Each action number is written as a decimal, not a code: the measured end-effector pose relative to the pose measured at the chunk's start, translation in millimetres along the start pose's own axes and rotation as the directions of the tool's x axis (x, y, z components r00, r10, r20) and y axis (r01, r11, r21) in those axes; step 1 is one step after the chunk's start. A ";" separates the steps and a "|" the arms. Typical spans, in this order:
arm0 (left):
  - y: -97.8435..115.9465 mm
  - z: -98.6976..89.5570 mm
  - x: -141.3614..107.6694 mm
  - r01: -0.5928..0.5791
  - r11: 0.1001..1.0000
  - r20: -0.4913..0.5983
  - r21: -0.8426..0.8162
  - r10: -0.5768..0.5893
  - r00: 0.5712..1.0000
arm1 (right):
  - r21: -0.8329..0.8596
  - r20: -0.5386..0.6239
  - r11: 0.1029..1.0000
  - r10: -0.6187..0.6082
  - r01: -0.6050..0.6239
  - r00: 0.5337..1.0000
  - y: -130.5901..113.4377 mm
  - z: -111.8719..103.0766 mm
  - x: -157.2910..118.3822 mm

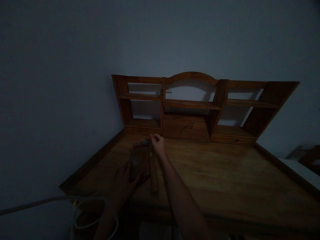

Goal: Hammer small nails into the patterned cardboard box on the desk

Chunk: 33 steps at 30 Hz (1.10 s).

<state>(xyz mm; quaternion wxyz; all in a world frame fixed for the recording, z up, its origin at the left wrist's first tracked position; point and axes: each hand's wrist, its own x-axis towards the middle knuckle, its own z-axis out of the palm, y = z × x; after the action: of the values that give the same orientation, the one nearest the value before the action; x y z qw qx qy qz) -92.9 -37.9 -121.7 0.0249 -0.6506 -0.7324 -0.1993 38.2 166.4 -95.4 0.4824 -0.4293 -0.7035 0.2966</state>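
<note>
In the dim head view, a small brown box-like thing (140, 161) with a worn top lies on the left part of the desk. My left hand (123, 183) grips its near left corner, thumb on the near side and fingers along the left side. Small items (143, 144), one reddish, show at its far end, too dark to name. Beside its right side lies a long narrow wooden strip (153, 180). My right hand (158, 144) is above the strip's far end, fingers pinched together; what they hold, if anything, cannot be made out.
A wooden desk (212, 170) with raised side edges stands against the wall. Along its back runs a wooden shelf unit (192, 104) with compartments and low drawers. A pale cable (92, 198) loops at the lower left, in front of my left forearm. A wall socket (169, 90) shows behind the shelves.
</note>
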 end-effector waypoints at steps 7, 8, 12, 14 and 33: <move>0.6 -0.2 0.5 0.016 1.000 -0.009 -0.015 -0.016 1.000 | 0.288 0.467 0.956 -0.186 0.050 0.864 -10.2 56.7 -17.3; 1.7 1.3 1.0 0.033 0.999 -0.017 -0.014 -0.033 0.999 | 0.304 0.498 0.951 -0.208 0.055 0.842 -8.7 57.7 -18.8; 5.4 3.2 2.0 0.061 0.998 -0.056 -0.022 -0.062 0.996 | 0.334 0.531 0.938 -0.265 0.088 0.805 -3.7 56.7 -19.9; 5.8 1.8 1.7 0.042 0.999 -0.063 -0.026 -0.044 0.997 | 0.334 0.516 0.937 -0.271 0.100 0.813 -2.8 57.0 -19.6; 2.0 2.1 0.1 0.004 1.000 -0.012 0.020 -0.004 1.000 | 0.425 0.407 0.904 -0.221 0.030 0.886 -6.1 58.2 -20.1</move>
<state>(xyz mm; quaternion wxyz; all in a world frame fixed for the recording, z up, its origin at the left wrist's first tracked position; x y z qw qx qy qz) -90.5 -37.0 -123.1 0.0354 -0.6475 -0.7356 -0.1960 -14.8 145.5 -119.8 0.4056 -0.1923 -0.7444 0.4943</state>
